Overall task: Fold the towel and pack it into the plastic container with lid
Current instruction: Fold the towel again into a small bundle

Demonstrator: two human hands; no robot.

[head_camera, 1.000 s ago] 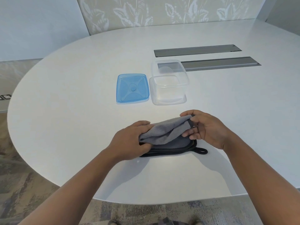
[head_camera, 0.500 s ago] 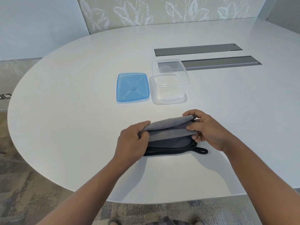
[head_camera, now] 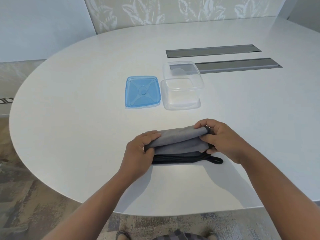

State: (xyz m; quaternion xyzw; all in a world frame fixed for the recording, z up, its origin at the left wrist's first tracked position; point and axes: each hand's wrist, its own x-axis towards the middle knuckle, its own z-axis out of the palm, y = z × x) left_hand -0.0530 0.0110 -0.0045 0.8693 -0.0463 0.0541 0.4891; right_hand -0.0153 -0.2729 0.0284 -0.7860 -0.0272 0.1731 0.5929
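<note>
Soft grey microfibre towel with black edging (head_camera: 180, 144), folded, held on near table centre; ends pinched by left hand (head_camera: 138, 151) and right hand (head_camera: 220, 141). Judged light, limp; folded ends best gripped.

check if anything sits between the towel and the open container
Nothing visible does. Bare table lies between the towel, held by both hands, and the clear container. The blue lid lies off, beside the container.

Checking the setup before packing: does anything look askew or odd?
Nothing stands out. The blue lid lies flat beside the upright, open container, and both hands grip the folded towel; its black loop pokes out.
</note>
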